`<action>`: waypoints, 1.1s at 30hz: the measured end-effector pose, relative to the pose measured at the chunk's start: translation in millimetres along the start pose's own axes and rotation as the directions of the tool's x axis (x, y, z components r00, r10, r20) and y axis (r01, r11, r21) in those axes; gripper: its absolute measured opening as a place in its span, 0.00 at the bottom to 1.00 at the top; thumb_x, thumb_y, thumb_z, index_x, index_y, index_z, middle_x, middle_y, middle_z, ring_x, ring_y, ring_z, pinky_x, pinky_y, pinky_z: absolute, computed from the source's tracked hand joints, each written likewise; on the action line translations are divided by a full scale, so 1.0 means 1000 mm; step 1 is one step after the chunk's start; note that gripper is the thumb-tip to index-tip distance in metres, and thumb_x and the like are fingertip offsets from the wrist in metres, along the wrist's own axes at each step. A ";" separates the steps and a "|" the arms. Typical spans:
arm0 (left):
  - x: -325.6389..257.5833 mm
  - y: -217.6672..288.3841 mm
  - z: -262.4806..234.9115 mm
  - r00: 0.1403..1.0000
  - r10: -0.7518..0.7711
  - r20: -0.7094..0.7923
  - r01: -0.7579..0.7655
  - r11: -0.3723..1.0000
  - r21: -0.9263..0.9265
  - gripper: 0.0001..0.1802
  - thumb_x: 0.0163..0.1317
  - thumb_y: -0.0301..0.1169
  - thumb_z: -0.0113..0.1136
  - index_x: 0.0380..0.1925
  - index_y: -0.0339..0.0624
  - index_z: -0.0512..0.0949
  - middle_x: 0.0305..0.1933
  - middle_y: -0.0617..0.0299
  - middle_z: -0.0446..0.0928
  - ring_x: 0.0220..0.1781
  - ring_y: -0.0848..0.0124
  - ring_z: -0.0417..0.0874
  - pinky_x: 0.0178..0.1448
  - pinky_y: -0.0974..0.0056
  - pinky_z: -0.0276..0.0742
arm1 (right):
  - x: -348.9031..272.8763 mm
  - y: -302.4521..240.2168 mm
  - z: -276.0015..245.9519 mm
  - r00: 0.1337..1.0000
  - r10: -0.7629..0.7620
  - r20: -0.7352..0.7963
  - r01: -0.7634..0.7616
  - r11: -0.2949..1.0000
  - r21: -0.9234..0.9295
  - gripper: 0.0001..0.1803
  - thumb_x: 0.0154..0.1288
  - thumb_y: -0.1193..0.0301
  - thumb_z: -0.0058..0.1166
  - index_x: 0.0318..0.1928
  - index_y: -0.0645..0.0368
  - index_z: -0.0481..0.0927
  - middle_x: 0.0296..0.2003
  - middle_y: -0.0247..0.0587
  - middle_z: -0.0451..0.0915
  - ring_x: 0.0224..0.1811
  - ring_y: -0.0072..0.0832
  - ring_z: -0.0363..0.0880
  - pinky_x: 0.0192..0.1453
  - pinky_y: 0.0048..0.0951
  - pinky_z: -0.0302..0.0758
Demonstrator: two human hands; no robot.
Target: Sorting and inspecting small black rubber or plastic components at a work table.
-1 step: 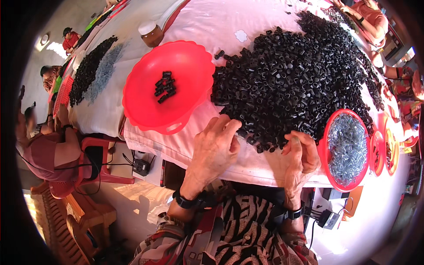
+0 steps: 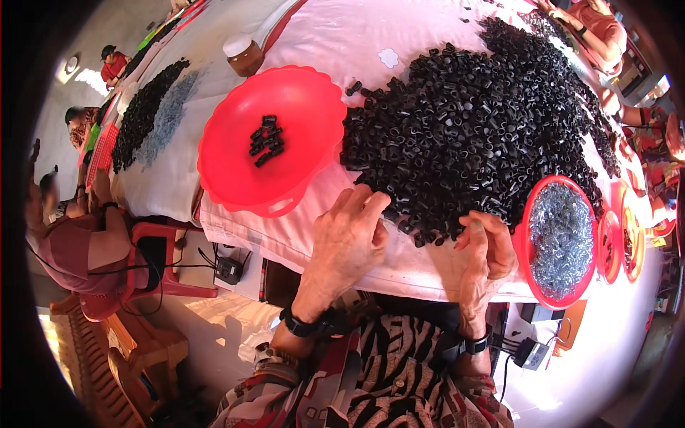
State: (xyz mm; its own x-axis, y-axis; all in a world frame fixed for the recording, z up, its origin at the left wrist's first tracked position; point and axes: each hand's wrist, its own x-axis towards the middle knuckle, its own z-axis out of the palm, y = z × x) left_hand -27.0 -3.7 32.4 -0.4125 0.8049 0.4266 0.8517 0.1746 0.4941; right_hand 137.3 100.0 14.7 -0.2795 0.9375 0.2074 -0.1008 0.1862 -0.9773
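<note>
A big heap of small black plastic rings covers the white tablecloth in front of me. My left hand lies flat at the heap's near edge, fingers spread and touching the rings. My right hand sits at the heap's near right edge with fingers curled in; what it pinches is hidden. A red basin to the left holds a few black rings. A red bowl of small silvery metal parts stands right of my right hand.
More red bowls line the right edge. A brown jar with a white lid stands behind the basin. Another black heap lies far left. A person sits at left beside a red stool; another person is at top right.
</note>
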 end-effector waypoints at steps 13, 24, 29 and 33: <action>-0.004 -0.004 0.015 0.991 -0.081 -0.102 0.066 0.986 -0.151 0.12 0.52 0.15 0.65 0.35 0.40 0.76 0.34 0.59 0.77 0.31 0.66 0.79 0.33 0.65 0.75 | -0.002 -0.001 -0.004 0.999 -0.036 -0.022 0.036 0.999 0.020 0.08 0.71 0.79 0.52 0.46 0.65 0.83 0.38 0.41 0.84 0.29 0.18 0.75 0.36 0.21 0.73; -0.007 0.006 0.024 0.992 -0.075 -0.100 0.035 0.935 -0.353 0.12 0.52 0.14 0.63 0.37 0.38 0.78 0.35 0.58 0.79 0.29 0.66 0.78 0.33 0.65 0.75 | 0.010 -0.024 -0.025 0.937 -0.321 0.135 0.348 0.837 -0.422 0.10 0.59 0.86 0.60 0.41 0.64 0.82 0.38 0.46 0.83 0.33 0.33 0.84 0.38 0.31 0.80; 0.000 0.014 0.026 0.996 -0.071 -0.050 0.048 0.931 -0.362 0.13 0.53 0.14 0.62 0.39 0.39 0.80 0.36 0.58 0.79 0.29 0.67 0.77 0.33 0.65 0.75 | 0.027 -0.050 -0.089 0.982 -0.178 -0.063 0.078 0.690 -0.720 0.06 0.57 0.85 0.58 0.35 0.64 0.82 0.32 0.43 0.83 0.32 0.36 0.82 0.38 0.34 0.79; -0.006 0.014 0.024 0.991 -0.105 -0.079 0.069 0.930 -0.362 0.14 0.54 0.14 0.63 0.41 0.39 0.82 0.37 0.58 0.80 0.31 0.68 0.78 0.35 0.67 0.75 | 0.040 -0.031 -0.103 0.983 -0.184 -0.010 0.110 0.629 -0.770 0.05 0.58 0.84 0.57 0.34 0.64 0.82 0.30 0.43 0.83 0.32 0.36 0.82 0.38 0.35 0.78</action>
State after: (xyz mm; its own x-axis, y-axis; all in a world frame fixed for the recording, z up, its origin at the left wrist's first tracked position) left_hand -4.7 7.4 18.9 -0.5239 0.7346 0.4312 0.6462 0.0130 0.7631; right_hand 227.7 161.6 48.9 -0.2472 0.8902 0.3828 0.6409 0.4465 -0.6245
